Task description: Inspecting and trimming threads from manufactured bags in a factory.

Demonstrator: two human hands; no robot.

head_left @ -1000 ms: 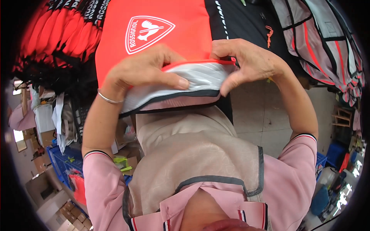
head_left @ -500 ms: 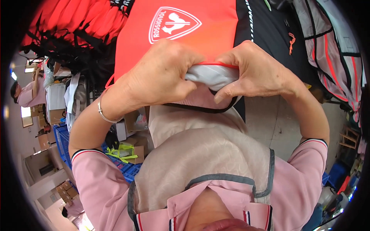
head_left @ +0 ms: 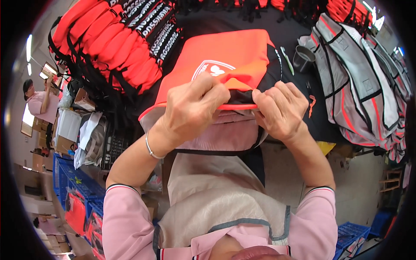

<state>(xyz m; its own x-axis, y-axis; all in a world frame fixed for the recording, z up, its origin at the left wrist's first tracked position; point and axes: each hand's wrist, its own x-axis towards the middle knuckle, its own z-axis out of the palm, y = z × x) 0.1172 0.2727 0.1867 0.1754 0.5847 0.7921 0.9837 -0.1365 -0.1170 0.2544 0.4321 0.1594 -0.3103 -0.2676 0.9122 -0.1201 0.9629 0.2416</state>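
A bright red-orange fabric bag (head_left: 225, 45) with a white crest and a black side panel lies on the dark table before me. Its near edge, trimmed in red, is lifted between my hands. My left hand (head_left: 193, 106) grips this edge with curled fingers, just below the crest. A short way to its right, my right hand (head_left: 281, 110) pinches the same edge by the black panel. Between them the red fabric bunches up and a dark strip shows. Pinkish-grey fabric (head_left: 225, 136) with black binding hangs below the edge. My fingertips are partly hidden.
Several red bags with black straps (head_left: 104, 52) are piled at the left. Grey panels with black binding and red piping (head_left: 368, 82) lie at the right, near a metal cup (head_left: 305, 54) and an orange cord (head_left: 312, 106). Blue crates (head_left: 82, 173) stand lower left. Another person (head_left: 41, 104) is far left.
The view has shifted, showing more of the table. Both hands have turned over, knuckles up, and the whitish fabric between them is gone from sight; the red edge now folds up between them.
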